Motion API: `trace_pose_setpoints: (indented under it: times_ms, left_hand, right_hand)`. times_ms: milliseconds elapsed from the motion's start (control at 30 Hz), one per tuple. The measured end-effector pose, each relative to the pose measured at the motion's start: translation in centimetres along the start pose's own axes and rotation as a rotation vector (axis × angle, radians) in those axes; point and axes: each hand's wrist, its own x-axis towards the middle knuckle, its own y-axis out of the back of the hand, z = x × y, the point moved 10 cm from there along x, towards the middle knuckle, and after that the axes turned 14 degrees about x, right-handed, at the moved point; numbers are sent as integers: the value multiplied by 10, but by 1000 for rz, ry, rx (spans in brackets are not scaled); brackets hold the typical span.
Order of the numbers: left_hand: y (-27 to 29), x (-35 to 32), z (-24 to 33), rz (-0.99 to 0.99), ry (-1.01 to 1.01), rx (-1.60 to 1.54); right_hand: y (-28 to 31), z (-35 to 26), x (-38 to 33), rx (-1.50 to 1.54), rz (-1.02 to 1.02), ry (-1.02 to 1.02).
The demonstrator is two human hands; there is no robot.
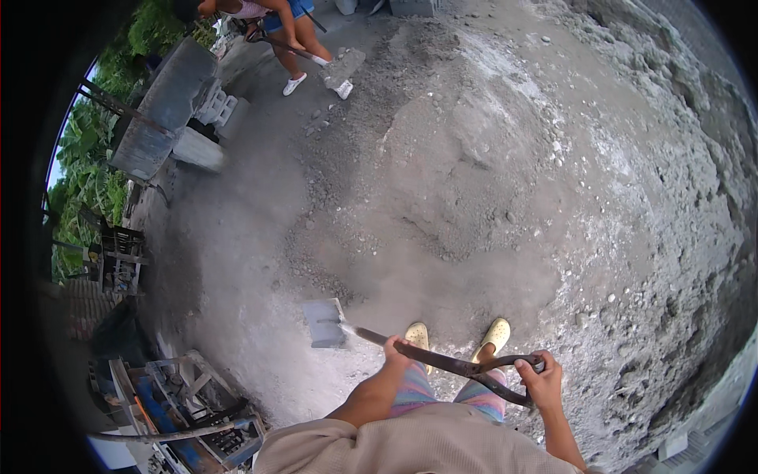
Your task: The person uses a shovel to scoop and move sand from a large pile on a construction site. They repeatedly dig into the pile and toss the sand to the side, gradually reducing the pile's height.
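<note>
Head-worn view, steeply downward, wide

grey shovel blade point(325, 323), pale yellow clogs point(496, 333), pastel striped trousers point(412, 390), beige top point(410, 446).

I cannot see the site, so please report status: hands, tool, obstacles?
Left hand and right hand grip the shovel. Blade low over the gravel pile. Another person shovels opposite.

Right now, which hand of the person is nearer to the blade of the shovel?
Left. The left hand grips the shovel's shaft just behind the shovel blade. The right hand holds the handle end, far from the blade.
</note>
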Motion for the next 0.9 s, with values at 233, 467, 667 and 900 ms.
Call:
trace_pose_setpoints:
  times_ms: [233,467,667,900]
  left_hand:
    - [16,-29,154,-234,-299,-104]
    - [-27,-80,159,-301,-374,-243]
    - [-74,-6,48,-140,-197,83]
    - [-159,-10,-110,-55,-120,129]
  right_hand:
    - [-136,-74,-49,-229,-292,457]
    - [-94,-147,-89,-238,-375,845]
    - [32,-122,-33,-232,-203,690]
    - [198,-127,12,-287,-36,778]
